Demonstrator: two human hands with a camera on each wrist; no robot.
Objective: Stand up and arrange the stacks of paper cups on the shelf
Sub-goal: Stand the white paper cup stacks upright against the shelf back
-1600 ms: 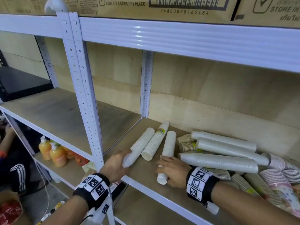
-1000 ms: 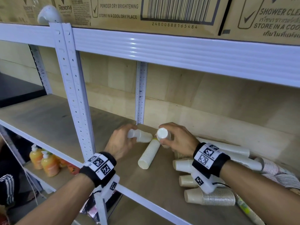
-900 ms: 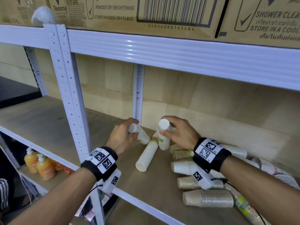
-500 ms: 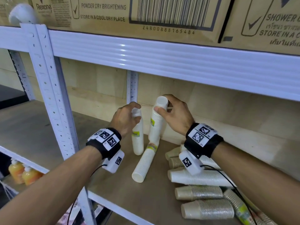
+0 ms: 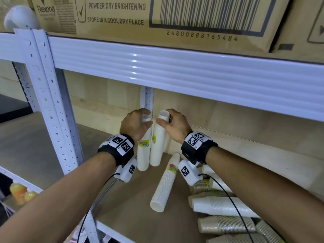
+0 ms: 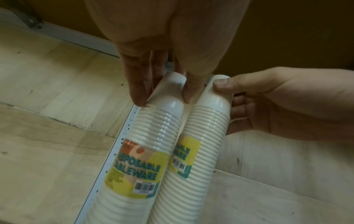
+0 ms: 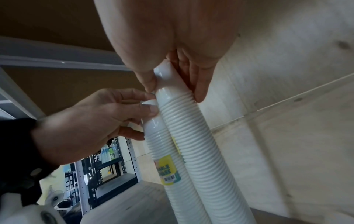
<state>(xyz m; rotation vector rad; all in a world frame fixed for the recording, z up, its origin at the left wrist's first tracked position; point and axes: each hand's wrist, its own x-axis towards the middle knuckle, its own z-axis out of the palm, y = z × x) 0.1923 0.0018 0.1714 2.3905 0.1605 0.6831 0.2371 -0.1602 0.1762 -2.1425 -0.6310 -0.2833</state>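
Observation:
Two white cup stacks stand upright side by side at the back of the wooden shelf (image 5: 129,207), beside the rear post (image 5: 147,97). My left hand (image 5: 145,118) grips the top of the left stack (image 5: 143,158), whose yellow label shows in the left wrist view (image 6: 153,136). My right hand (image 5: 164,120) pinches the top of the right stack (image 5: 156,149), seen close in the right wrist view (image 7: 191,136). The stacks touch along their length. A third white stack (image 5: 164,183) lies flat in front of them.
Several more cup stacks (image 5: 222,206) lie in a heap on the shelf's right side. The white beam (image 5: 175,71) of the shelf above hangs low over my hands, with cardboard boxes (image 5: 157,18) on it. A front post (image 5: 52,102) stands left. Orange bottles (image 5: 19,192) sit on a lower shelf.
Both hands lifted their stacks from lying on the shelf, tipped them upright and brought them together at the back by the rear post. The third stack stayed flat.

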